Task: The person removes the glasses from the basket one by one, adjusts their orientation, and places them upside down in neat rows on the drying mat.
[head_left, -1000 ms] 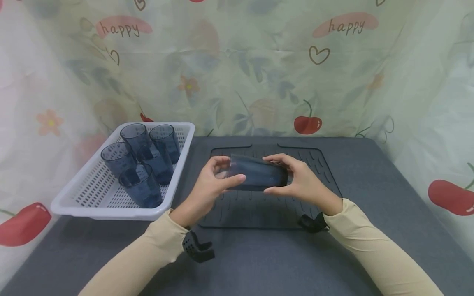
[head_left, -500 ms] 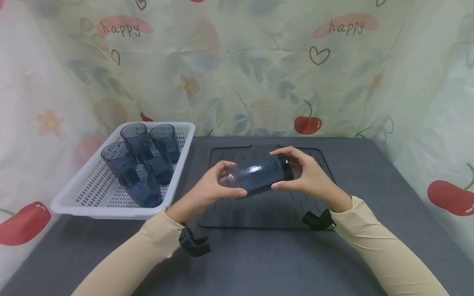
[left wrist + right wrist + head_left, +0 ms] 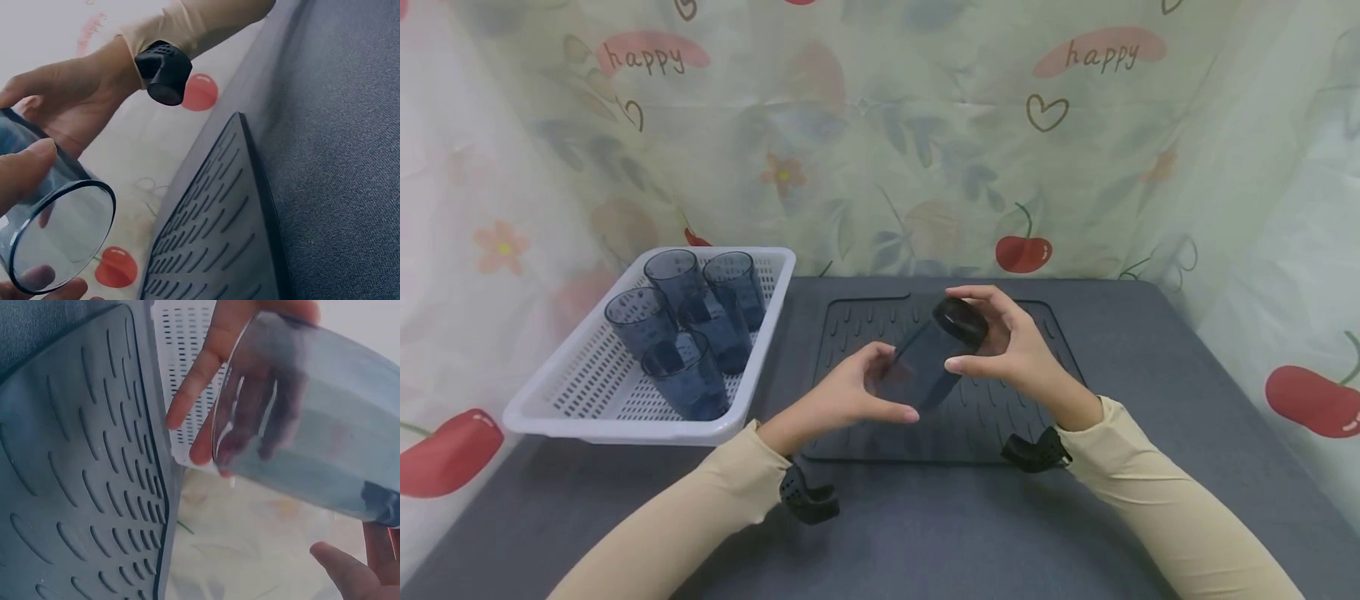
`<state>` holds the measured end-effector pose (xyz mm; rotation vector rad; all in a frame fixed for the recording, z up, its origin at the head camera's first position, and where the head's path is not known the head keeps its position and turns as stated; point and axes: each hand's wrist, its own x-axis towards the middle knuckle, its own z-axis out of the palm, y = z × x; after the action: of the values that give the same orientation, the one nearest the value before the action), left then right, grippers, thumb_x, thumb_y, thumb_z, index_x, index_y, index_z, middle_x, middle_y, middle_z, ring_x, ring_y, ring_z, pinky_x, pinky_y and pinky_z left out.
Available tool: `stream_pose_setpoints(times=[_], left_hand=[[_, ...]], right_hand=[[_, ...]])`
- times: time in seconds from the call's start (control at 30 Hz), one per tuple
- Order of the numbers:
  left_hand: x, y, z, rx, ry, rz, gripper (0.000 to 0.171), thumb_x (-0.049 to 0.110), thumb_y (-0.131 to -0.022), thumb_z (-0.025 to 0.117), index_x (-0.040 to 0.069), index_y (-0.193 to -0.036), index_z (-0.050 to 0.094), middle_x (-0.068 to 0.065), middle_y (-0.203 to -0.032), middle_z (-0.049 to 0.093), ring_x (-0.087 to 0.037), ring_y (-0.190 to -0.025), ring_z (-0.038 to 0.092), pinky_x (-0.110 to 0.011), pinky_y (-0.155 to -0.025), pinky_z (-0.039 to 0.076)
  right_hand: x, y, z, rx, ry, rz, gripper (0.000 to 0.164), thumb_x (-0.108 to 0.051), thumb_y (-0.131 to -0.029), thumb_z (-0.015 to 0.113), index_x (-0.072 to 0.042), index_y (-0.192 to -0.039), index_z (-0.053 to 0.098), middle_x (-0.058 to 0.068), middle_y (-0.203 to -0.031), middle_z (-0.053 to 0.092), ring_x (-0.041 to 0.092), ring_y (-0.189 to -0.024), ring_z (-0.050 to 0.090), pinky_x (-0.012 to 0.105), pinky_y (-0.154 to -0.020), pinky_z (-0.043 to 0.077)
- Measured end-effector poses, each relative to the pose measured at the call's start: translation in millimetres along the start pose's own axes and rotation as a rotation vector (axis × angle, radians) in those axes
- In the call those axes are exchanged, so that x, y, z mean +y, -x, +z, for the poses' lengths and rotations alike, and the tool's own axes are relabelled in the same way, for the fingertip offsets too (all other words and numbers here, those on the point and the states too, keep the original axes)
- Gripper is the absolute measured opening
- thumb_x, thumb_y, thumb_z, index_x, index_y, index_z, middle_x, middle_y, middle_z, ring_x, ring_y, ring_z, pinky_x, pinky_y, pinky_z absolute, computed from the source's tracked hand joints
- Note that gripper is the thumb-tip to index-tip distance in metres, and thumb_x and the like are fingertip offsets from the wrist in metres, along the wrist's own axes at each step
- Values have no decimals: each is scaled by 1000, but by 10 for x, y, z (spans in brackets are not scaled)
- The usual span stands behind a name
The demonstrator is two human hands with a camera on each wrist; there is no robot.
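One pale printed cloth (image 3: 880,208) with cherries, hearts and the word "happy" hangs behind and along both sides of a dark grey table (image 3: 925,533). At the table's left stands a white slatted basket (image 3: 617,431) with five blue-tinted glasses (image 3: 688,387) in it, their mouths upward. Beside the basket lies a dark ridged mat (image 3: 985,433). Two beige sleeves (image 3: 1157,479) reach in from the near edge. The left hand (image 3: 848,393) grips the mouth end of one more blue-tinted glass, its thumb and fingers on opposite sides; the right hand (image 3: 1021,354) curls round the base end. This held glass (image 3: 925,362) is raised above the mat, tilted, base up and mouth down to the left. Each wrist wears a small black mount (image 3: 808,500).
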<state>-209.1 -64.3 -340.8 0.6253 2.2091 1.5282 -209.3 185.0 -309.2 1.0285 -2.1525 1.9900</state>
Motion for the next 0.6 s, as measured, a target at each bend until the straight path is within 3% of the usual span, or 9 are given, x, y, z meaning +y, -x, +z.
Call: stream_pose_setpoints(times=[0.2,0.37,0.6], left_hand=[[-10,-8,23,23,-49,-16,82,24,-76,83,12,-143,38,-6,-139,50,-23,-130,47,-46,-107,41],[-30,21,-32,24,-80,10,71,24,-78,81,14,-138,45,-8,-139,50,-26,-130,48,-51,-108,38],[-63,65,-115,15,-120,7,57,21,-85,75,7,-134,50,-10,-131,57,-26,-122,55,-45,-102,46]], right_hand=[[-3,13,18,30,1,29,73,8,-77,75,-7,-140,42,3,-127,55,15,-109,62,28,-79,56],[9,30,4,56,67,78,74,5,-77,76,-8,-141,42,3,-129,54,15,-110,62,29,-80,57],[42,39,-34,81,136,94,73,3,-77,78,-10,-140,43,2,-130,55,15,-106,62,27,-72,56]])
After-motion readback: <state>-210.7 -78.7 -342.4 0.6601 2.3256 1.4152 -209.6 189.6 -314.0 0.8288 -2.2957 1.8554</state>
